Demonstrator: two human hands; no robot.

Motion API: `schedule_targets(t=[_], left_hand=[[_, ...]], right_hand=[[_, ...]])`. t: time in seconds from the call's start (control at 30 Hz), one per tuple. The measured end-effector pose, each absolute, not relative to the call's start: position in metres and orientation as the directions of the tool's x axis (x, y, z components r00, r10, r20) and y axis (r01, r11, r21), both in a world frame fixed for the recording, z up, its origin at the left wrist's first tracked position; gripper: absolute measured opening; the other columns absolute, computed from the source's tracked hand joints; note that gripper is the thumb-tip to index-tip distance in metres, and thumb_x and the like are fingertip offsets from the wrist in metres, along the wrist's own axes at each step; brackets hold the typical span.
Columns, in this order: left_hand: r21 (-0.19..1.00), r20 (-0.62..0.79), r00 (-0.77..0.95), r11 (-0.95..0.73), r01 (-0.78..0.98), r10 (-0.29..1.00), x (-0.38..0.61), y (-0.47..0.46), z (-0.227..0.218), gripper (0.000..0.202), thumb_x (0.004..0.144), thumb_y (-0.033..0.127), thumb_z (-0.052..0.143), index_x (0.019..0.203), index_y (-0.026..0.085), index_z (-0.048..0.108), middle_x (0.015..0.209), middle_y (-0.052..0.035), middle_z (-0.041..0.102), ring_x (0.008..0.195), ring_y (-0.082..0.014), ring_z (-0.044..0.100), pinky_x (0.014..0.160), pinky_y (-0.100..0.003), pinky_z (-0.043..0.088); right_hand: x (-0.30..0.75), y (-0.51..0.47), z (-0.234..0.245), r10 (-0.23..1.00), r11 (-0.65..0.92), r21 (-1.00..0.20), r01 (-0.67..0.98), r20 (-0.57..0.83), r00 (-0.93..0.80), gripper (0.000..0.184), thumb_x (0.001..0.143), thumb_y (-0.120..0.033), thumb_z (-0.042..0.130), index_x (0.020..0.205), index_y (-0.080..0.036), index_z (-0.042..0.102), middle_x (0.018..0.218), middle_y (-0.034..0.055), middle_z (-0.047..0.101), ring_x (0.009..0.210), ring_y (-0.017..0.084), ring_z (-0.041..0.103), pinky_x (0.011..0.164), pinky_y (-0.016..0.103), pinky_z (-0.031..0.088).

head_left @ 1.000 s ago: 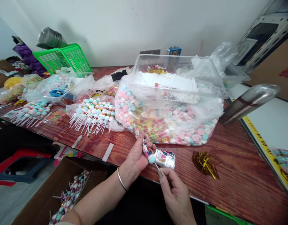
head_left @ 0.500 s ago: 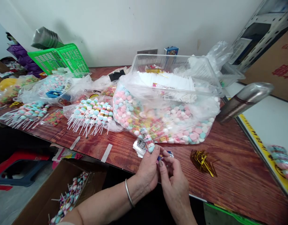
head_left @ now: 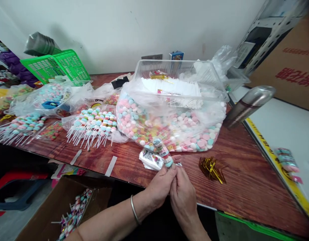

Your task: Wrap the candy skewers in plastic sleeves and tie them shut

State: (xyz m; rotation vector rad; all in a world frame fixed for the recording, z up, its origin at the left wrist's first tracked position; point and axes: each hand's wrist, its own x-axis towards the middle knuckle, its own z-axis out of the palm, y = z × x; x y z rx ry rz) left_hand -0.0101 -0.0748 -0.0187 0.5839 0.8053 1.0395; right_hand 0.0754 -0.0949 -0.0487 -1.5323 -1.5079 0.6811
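Pinching the wrapped candy [head_left: 163, 152] at its lower end, the left hand [head_left: 158, 187] held it tilted above the desk [head_left: 247, 194], near the sweet bag [head_left: 192, 135]. The right hand [head_left: 183, 195] touched the left, its fingers curled in, though whether they pinched anything could not be told. Wrappers [head_left: 148, 160] lay beside the candy, and gold ties [head_left: 212, 170] lay to the right of both hands.
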Motion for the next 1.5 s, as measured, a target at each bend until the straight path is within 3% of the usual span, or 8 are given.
schedule_targets(t=[0.2, 0.37, 0.57, 0.7, 0.97, 1.13, 1.27, 1.5], left_hand=[[0.79, -0.249, 0.388, 0.418, -0.449, 0.888, -0.023, -0.069, -0.007, 0.033, 0.083, 0.032, 0.066, 0.112, 0.017, 0.071, 0.106, -0.0095, 0.071, 0.105, -0.0218, 0.06, 0.102, -0.034, 0.036], [0.732, -0.346, 0.501, 0.562, -0.385, 0.793, -0.03, -0.069, -0.006, 0.03, 0.072, 0.032, 0.077, 0.096, 0.015, 0.076, 0.095, -0.0108, 0.073, 0.085, -0.0193, 0.065, 0.084, -0.03, 0.046], [0.756, -0.393, 0.341, 0.511, -0.41, 0.854, -0.022, -0.072, -0.011, 0.024, 0.075, 0.031, 0.074, 0.093, 0.016, 0.076, 0.058, -0.0008, 0.065, 0.06, -0.0129, 0.061, 0.071, -0.026, 0.048], [0.872, -0.319, 0.206, 0.372, -0.318, 0.925, -0.019, -0.07, -0.016, 0.022, 0.073, 0.027, 0.076, 0.093, 0.019, 0.076, 0.083, -0.0032, 0.073, 0.081, -0.0164, 0.064, 0.086, -0.028, 0.047], [0.71, -0.433, 0.593, 0.662, -0.241, 0.68, -0.023, -0.074, -0.02, 0.022, 0.071, 0.033, 0.077, 0.085, 0.016, 0.077, 0.067, -0.0057, 0.07, 0.063, -0.015, 0.06, 0.068, -0.026, 0.048], [0.732, -0.419, 0.436, 0.58, -0.356, 0.797, -0.021, -0.067, -0.023, 0.015, 0.071, 0.03, 0.077, 0.078, 0.016, 0.076, 0.077, -0.007, 0.073, 0.068, -0.0148, 0.062, 0.073, -0.027, 0.05], [0.832, -0.339, 0.246, 0.411, -0.373, 0.908, -0.024, -0.054, -0.021, 0.016, 0.068, 0.031, 0.079, 0.072, 0.016, 0.075, 0.087, -0.0073, 0.074, 0.081, -0.0179, 0.064, 0.081, -0.029, 0.051], [0.937, -0.24, 0.281, 0.297, -0.182, 0.929, -0.031, -0.053, -0.022, 0.02, 0.079, 0.037, 0.069, 0.083, 0.017, 0.074, 0.08, -0.0056, 0.07, 0.076, -0.0196, 0.064, 0.079, -0.034, 0.051]], right_hand=[[0.093, -0.094, -0.029, 0.994, -0.113, -0.992, -0.06, -0.112, -0.011, 0.026, 0.09, -0.045, 0.05, 0.085, -0.02, 0.055, 0.071, -0.0016, 0.052, 0.055, 0.01, 0.043, 0.052, 0.023, 0.038], [0.105, -0.099, -0.022, 0.82, -0.537, -0.667, -0.517, -0.27, -0.504, 0.042, 0.078, -0.053, 0.06, 0.061, -0.021, 0.039, 0.052, -0.0117, 0.025, 0.037, 0.002, 0.01, 0.035, 0.018, 0.011], [0.098, -0.109, -0.018, 0.934, -0.357, -0.814, -0.458, -0.306, -0.183, 0.032, 0.088, -0.049, 0.054, 0.076, -0.019, 0.054, 0.061, -0.0051, 0.045, 0.046, 0.007, 0.034, 0.042, 0.019, 0.029], [0.087, -0.115, -0.021, 0.963, -0.094, -0.971, -0.221, -0.144, 0.226, 0.026, 0.085, -0.047, 0.06, 0.08, -0.022, 0.057, 0.083, 0.0015, 0.054, 0.079, 0.014, 0.048, 0.071, 0.023, 0.041], [0.085, -0.122, -0.046, 0.973, -0.22, -0.937, -0.273, -0.191, -0.129, 0.052, 0.091, -0.065, 0.027, 0.059, -0.024, 0.033, 0.043, -0.0106, 0.027, 0.028, 0.006, 0.022, 0.032, 0.022, 0.029], [0.111, -0.119, -0.044, 0.978, -0.199, -0.978, 0.054, -0.195, 0.079, 0.052, 0.092, -0.061, 0.036, 0.065, -0.02, 0.051, 0.052, -0.0039, 0.049, 0.044, 0.01, 0.045, 0.049, 0.023, 0.039], [0.145, -0.113, -0.047, 0.868, -0.287, -0.878, 0.383, -0.069, 0.492, 0.029, 0.089, -0.046, 0.05, 0.088, -0.019, 0.06, 0.088, 0.0055, 0.058, 0.081, 0.018, 0.052, 0.069, 0.027, 0.036], [0.157, -0.097, -0.065, 0.785, -0.43, -0.595, 0.679, 0.125, 0.607, 0.02, 0.089, -0.036, 0.052, 0.081, -0.019, 0.058, 0.083, 0.0036, 0.056, 0.064, 0.014, 0.045, 0.056, 0.027, 0.019]])
